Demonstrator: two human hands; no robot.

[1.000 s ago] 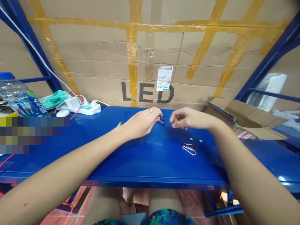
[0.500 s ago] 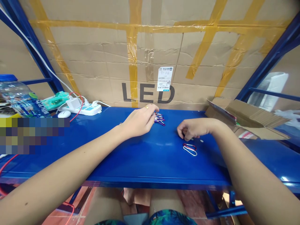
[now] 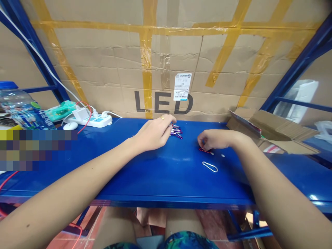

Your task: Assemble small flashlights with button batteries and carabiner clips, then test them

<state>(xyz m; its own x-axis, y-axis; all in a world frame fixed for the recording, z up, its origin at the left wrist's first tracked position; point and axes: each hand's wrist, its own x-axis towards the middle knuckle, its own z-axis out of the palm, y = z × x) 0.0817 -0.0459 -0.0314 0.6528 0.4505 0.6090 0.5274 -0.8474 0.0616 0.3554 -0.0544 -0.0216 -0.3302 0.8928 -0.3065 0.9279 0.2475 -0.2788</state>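
Note:
Bent over the left end of a row of purple and silver carabiners (image 3: 177, 132), my left hand (image 3: 156, 133) has its fingers curled together. Its fingertips are hidden, so what they grip cannot be made out. My right hand (image 3: 214, 139) is closed, fingertips down, on a red carabiner (image 3: 204, 150) at the table surface. A silver carabiner (image 3: 210, 167) lies nearer to me, apart from both hands. Two small pale discs are beside the right hand, one of them a white disc (image 3: 223, 156).
The blue table (image 3: 166, 183) backs onto a large taped carton (image 3: 103, 79). An opened cardboard box (image 3: 277, 129) stands at right. At left are a white power strip (image 3: 97, 120), a white mouse (image 3: 70, 126), cables and a plastic bottle (image 3: 20, 107).
The red carabiner has moved away from the silver one, farther back under my right fingertips. The silver carabiner stays in place. My left hand has hardly moved.

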